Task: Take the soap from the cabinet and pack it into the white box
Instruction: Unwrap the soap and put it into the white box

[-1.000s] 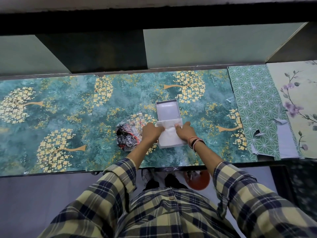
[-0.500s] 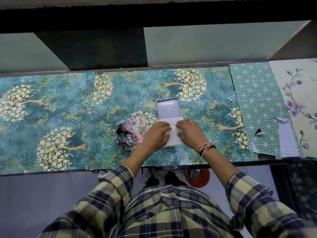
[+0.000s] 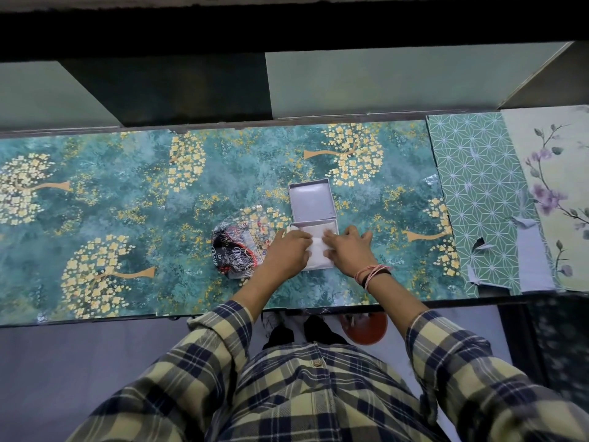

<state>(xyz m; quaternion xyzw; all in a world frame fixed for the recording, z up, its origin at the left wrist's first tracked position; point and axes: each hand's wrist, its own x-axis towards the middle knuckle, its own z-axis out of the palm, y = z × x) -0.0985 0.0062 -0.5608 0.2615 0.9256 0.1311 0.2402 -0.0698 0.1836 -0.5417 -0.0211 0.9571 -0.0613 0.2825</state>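
A white box (image 3: 318, 266) lies open on the green patterned counter (image 3: 127, 218), with its lid (image 3: 311, 200) flat just behind it. White tissue paper (image 3: 314, 236) covers what is inside the box; no soap shows. My left hand (image 3: 288, 253) rests palm down on the box's left half and my right hand (image 3: 349, 248) on its right half, both with fingers pressing on the paper. A crumpled black, red and clear wrapper (image 3: 237, 250) lies just left of the box, touching my left hand.
Dark cabinet openings with pale green panels (image 3: 366, 84) run behind the counter. Patterned paper sheets (image 3: 484, 199) with torn corners cover the counter's right end. An orange round object (image 3: 366, 328) sits on the floor beside my feet.
Both hands slid from the box's near edge onto its top and now press the tissue paper down flat. The lid and wrapper have not moved.
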